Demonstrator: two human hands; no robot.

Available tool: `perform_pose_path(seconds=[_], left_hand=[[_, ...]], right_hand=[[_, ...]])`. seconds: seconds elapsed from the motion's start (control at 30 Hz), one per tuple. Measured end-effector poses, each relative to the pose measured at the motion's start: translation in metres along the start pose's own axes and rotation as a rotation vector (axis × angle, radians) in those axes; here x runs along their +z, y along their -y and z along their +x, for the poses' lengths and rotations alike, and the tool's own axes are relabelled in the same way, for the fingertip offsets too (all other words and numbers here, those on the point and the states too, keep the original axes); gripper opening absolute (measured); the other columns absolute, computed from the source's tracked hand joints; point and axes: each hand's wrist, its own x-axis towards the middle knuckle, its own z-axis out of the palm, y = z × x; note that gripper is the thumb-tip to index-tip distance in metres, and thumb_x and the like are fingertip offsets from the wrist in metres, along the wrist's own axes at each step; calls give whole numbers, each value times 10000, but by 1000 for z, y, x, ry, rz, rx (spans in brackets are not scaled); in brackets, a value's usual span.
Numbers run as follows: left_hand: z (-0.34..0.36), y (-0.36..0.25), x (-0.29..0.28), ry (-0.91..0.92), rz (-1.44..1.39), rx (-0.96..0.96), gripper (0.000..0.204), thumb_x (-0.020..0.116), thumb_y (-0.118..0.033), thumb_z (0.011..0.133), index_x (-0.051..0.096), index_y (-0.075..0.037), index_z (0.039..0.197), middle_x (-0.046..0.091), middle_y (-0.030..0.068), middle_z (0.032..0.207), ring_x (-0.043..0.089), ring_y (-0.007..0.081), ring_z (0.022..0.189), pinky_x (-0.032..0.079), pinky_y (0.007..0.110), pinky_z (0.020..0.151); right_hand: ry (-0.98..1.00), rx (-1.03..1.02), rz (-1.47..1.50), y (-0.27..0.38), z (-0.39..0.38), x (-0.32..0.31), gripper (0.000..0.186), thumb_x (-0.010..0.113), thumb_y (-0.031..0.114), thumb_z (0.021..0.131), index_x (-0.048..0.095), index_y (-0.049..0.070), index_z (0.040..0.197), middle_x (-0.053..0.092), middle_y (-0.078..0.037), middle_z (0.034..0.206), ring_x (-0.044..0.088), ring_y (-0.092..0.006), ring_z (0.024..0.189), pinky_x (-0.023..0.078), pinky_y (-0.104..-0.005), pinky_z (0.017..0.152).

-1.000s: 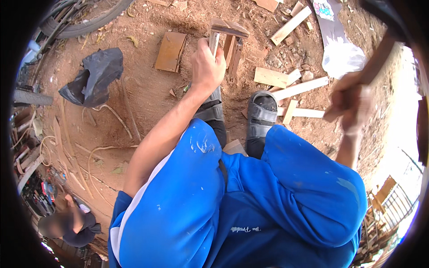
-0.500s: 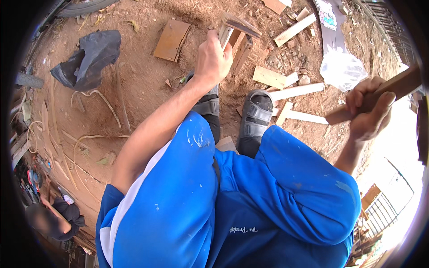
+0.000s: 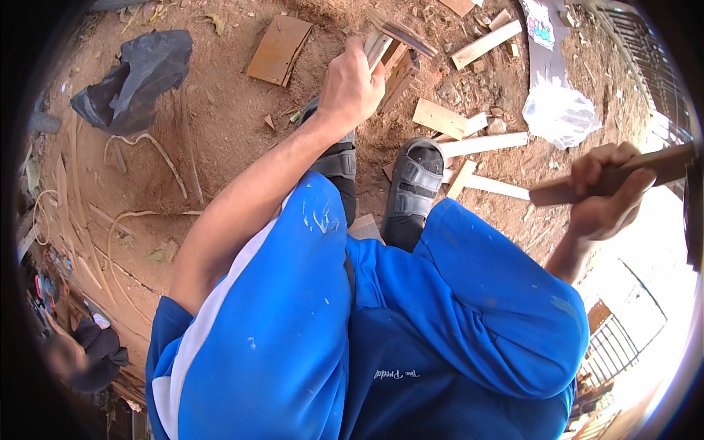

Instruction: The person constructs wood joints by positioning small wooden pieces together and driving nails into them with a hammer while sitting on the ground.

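My left hand (image 3: 355,86) is closed around a pale strip of wood (image 3: 377,48), out past my left foot. A narrow dark board (image 3: 409,37) lies across the top of that strip, and a brown wooden block (image 3: 400,77) stands beneath it. How these pieces are joined is hidden. Raised at the far right, my right hand (image 3: 607,192) grips the thick brown wooden handle of a hammer (image 3: 660,166). Its dark head (image 3: 693,213) sits at the picture's rim and is partly cut off. The hammer is well apart from the wood in my left hand.
Loose pale wood offcuts (image 3: 484,144) lie beyond my right sandal (image 3: 412,183). A flat brown board (image 3: 280,50) and a black plastic bag (image 3: 139,81) rest on the dirt at left. A clear plastic bag (image 3: 561,114) is at right. Another person (image 3: 92,352) sits lower left.
The hammer's handle has tipped closer to level in my right hand. My left hand keeps its hold on the wood strip, and the whole view has shifted slightly.
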Motion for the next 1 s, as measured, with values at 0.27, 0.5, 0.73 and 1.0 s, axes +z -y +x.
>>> perform_pose_path(seconds=[0.27, 0.5, 0.73, 1.0], left_hand=[[29, 9, 9, -146, 83, 266, 261, 649, -119, 943, 505, 86, 1016, 682, 276, 783, 736, 356, 706, 587, 431, 548], [19, 1, -9, -5, -26, -36, 293, 601, -205, 995, 594, 78, 1069, 688, 239, 802, 704, 375, 745, 541, 468, 646], [39, 21, -32, 264, -597, -458, 168, 591, -206, 1040, 544, -91, 928, 491, -40, 791, 442, 33, 623, 396, 221, 508], [16, 32, -45, 459, -1012, -550, 115, 590, -188, 1055, 535, -97, 1013, 467, -36, 758, 422, 36, 558, 365, 221, 484]], right_hand=[[321, 388, -704, -75, -61, 15, 434, 558, 398, 1073, 620, 58, 812, 591, -42, 650, 533, -147, 531, 425, -340, 470], [41, 207, -160, -13, 2, 21, 409, 513, 445, 1091, 607, 106, 881, 468, 66, 583, 402, -23, 448, 320, -222, 376], [143, 583, -550, -88, -23, 46, 382, 580, 424, 1058, 650, 48, 1038, 603, -22, 655, 563, -92, 528, 444, -291, 445], [152, 541, -531, -175, -94, 75, 439, 698, 328, 946, 664, 2, 1238, 741, -206, 929, 726, -328, 874, 553, -434, 814]])
